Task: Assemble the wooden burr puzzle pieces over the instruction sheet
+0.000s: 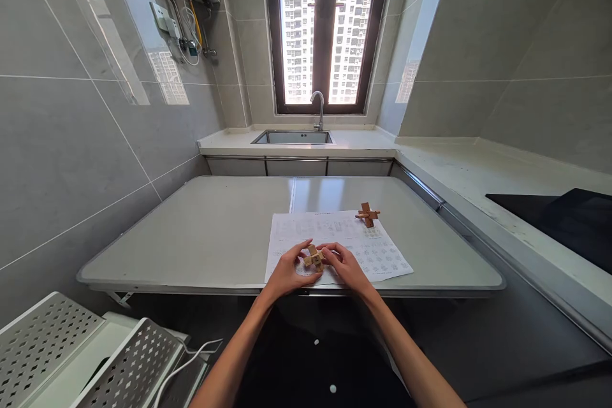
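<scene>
- The person's left hand [288, 271] and right hand [345, 266] are meeting over the near edge of the grey tabletop [201, 236], fingers curling in around a small wooden puzzle [314, 257]
- Both hands are gripping the wooden puzzle between fingertips and thumbs, holding it just above a printed sheet [329, 236] that is lying flat on the tabletop
- A second wooden puzzle [367, 214], cross-shaped, is sitting at the far right corner of the printed sheet, well apart from the hands
- Beyond the tabletop, a sink [292, 137] with a curved tap [318, 108] is standing beneath a window [329, 25]; a dark hob [564, 220] is lying on the counter at right
</scene>
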`<state>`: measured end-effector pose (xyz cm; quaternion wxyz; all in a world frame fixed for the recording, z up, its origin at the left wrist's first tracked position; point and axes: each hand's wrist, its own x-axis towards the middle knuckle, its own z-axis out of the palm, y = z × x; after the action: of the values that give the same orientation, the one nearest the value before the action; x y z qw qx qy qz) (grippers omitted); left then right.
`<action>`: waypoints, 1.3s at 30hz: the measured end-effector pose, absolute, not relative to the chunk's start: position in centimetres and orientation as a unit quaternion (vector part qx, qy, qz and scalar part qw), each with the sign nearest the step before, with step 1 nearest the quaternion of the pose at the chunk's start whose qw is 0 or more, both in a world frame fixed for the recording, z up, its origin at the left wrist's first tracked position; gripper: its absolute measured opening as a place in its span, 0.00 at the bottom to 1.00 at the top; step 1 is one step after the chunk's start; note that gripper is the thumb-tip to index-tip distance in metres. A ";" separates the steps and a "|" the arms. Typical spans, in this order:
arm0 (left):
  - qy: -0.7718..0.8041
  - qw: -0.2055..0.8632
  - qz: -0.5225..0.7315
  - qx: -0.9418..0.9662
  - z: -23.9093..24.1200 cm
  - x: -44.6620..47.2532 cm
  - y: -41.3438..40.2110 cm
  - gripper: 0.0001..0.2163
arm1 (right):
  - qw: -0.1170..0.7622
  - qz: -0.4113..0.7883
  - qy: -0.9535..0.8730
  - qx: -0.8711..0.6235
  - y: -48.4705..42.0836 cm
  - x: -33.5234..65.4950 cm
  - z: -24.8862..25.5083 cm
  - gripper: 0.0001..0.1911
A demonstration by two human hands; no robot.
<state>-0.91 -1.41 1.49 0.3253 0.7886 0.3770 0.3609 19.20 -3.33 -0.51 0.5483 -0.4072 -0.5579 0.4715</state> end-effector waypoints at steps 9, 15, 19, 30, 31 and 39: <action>0.381 0.329 0.362 0.785 1.3 -1.0 -1.1 0.31 | 0.543 0.250 -0.502 -0.624 -0.9 26.8 -0.6 0.21; 0.383 0.332 0.363 0.782 1.3 -1.0 -1.2 0.27 | 0.495 0.106 -0.448 -0.737 -0.8 32.1 -1.3 0.18; 0.385 0.336 0.358 0.781 1.4 -1.0 -1.2 0.25 | 0.474 0.068 -0.423 -0.769 -0.9 33.4 -2.3 0.21; 0.415 0.361 0.374 0.746 2.3 -2.1 -0.5 0.15 | 0.517 0.040 -0.479 -0.708 -3.8 31.7 -1.7 0.23; 0.422 0.360 0.376 0.742 2.3 -2.4 -0.3 0.15 | 0.513 0.059 -0.506 -0.691 -4.2 31.0 -1.6 0.21; 0.488 0.337 0.392 0.703 2.8 -7.2 1.2 0.17 | 0.477 0.211 -0.613 -0.593 -5.1 27.7 -2.0 0.18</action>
<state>-7.21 1.22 2.79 0.3367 0.7033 0.4882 0.3920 27.70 -5.14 -1.99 0.4773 -0.5927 -0.6134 0.2113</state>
